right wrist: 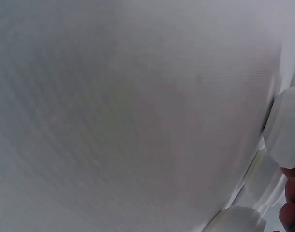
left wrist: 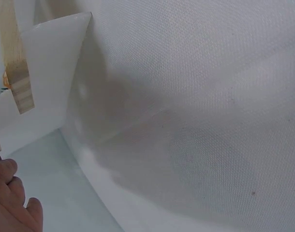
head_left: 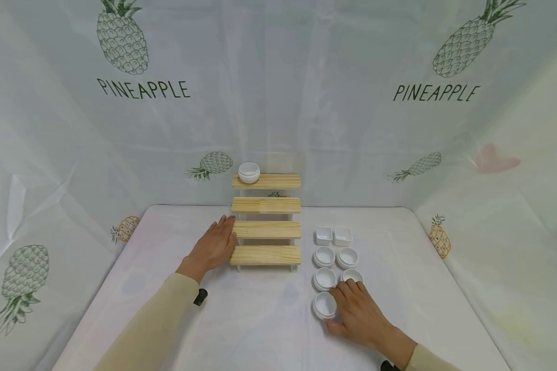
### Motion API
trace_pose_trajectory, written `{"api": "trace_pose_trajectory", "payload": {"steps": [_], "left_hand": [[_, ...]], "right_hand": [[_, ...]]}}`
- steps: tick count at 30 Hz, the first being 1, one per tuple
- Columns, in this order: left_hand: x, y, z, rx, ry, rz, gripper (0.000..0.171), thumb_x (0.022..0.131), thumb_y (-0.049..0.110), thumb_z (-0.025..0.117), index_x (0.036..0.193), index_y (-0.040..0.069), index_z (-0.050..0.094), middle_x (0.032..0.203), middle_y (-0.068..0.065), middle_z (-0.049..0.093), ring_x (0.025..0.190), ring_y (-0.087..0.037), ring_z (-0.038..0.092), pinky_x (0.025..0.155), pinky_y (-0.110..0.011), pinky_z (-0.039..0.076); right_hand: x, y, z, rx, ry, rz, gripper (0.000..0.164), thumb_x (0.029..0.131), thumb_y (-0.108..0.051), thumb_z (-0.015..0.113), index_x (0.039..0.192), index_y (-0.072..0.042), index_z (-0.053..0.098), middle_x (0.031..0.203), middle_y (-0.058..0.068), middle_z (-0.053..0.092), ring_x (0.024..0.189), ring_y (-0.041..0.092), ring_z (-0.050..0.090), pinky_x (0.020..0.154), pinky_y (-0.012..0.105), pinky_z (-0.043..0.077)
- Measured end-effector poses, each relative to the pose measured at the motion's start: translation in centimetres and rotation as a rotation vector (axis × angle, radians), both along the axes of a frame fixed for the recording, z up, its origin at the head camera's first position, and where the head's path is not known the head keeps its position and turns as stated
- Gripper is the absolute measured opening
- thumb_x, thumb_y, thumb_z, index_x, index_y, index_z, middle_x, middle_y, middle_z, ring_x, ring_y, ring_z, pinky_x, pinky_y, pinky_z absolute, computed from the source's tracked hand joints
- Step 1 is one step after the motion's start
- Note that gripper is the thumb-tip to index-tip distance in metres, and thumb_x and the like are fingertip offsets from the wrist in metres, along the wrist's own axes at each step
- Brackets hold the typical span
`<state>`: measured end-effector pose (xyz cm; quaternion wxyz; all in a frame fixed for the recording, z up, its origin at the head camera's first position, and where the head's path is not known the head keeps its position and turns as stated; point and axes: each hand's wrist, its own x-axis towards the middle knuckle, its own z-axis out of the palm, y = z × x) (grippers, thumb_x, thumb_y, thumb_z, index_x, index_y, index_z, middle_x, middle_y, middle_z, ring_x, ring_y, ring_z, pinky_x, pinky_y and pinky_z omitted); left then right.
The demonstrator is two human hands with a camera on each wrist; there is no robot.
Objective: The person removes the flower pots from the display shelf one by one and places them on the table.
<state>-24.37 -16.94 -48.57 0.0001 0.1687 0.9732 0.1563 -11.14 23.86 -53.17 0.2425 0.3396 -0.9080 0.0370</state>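
Note:
A stepped stand with pale wooden shelves point(head_left: 266, 230) and white side panels point(left wrist: 51, 53) stands at the middle of the table. My left hand point(head_left: 217, 241) rests against its left side, fingers extended. On the top shelf, at its left end, sits a white round bowl point(head_left: 249, 173). Right of the stand are several white round bowls, and my right hand point(head_left: 356, 313) holds the nearest one point(head_left: 325, 306) at its right side, thumb in front and forefinger behind. That bowl still appears to be on the table. The hand partly covers another round bowl point(head_left: 353, 275).
Two small square white dishes, one at left point(head_left: 324, 235) and one at right point(head_left: 343, 236), stand behind the round bowls. White cloth with pineapple prints point(head_left: 278, 103) hangs behind and beside the table point(head_left: 250, 319).

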Motion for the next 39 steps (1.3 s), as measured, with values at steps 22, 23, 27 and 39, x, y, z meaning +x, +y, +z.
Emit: {"api": "trace_pose_trajectory", "payload": {"steps": [22,23,27,39], "left_hand": [[0.3,-0.3,0.2,0.013,-0.007,0.001,0.059,0.107,0.039,0.012,0.158,0.008,0.013,0.164,-0.007,0.016,0.153,-0.025,0.008,0.125,-0.046,0.01],[0.3,-0.3,0.2,0.013,-0.006,0.0,0.059,0.107,0.039,0.012,0.158,0.008,0.013,0.164,-0.007,0.016,0.153,-0.025,0.008,0.125,-0.046,0.01],[0.3,-0.3,0.2,0.008,0.0,0.002,0.059,0.107,0.038,0.012,0.157,0.008,0.014,0.164,-0.007,0.017,0.153,-0.024,0.008,0.125,-0.046,0.01],[0.3,-0.1,0.4,-0.007,0.011,-0.003,0.059,0.107,0.038,0.014,0.157,0.007,0.015,0.164,-0.009,0.018,0.153,-0.025,0.01,0.125,-0.046,0.012]], "right_hand": [[-0.2,0.3,-0.8,-0.012,-0.062,-0.003,0.056,0.07,-0.056,0.07,0.107,-0.014,0.062,0.091,-0.006,0.05,0.084,0.016,0.042,0.073,0.029,0.031],[-0.2,0.3,-0.8,-0.013,-0.056,-0.001,0.056,0.069,-0.056,0.071,0.107,-0.014,0.062,0.091,-0.006,0.051,0.084,0.016,0.042,0.072,0.029,0.031],[-0.1,0.2,-0.5,-0.012,-0.052,-0.005,0.057,0.069,-0.056,0.071,0.108,-0.015,0.062,0.092,-0.006,0.051,0.084,0.015,0.042,0.073,0.029,0.032],[-2.0,-0.8,2.4,-0.089,0.039,0.056,0.058,0.074,-0.052,0.069,0.108,-0.006,0.063,0.093,0.003,0.055,0.084,0.023,0.046,0.072,0.036,0.036]]}}
